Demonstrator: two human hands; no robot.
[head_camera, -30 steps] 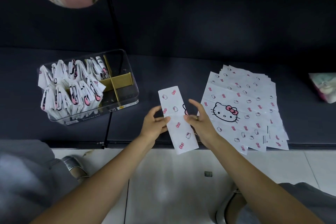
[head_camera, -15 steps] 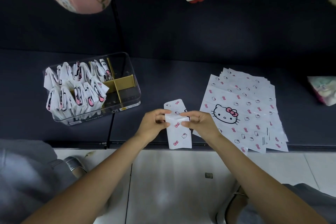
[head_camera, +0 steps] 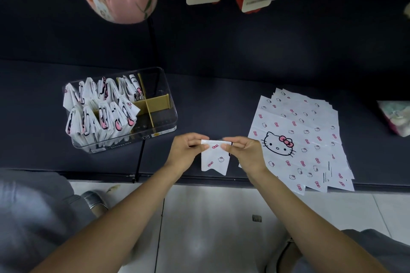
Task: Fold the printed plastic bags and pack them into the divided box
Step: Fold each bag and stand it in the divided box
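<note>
One dark bench carries everything: a stack of flat printed bags toward its right front edge, a clear divided box of folded bags toward its left. At the middle front, left hand and right hand pinch a folded bag by its top fold.
</note>
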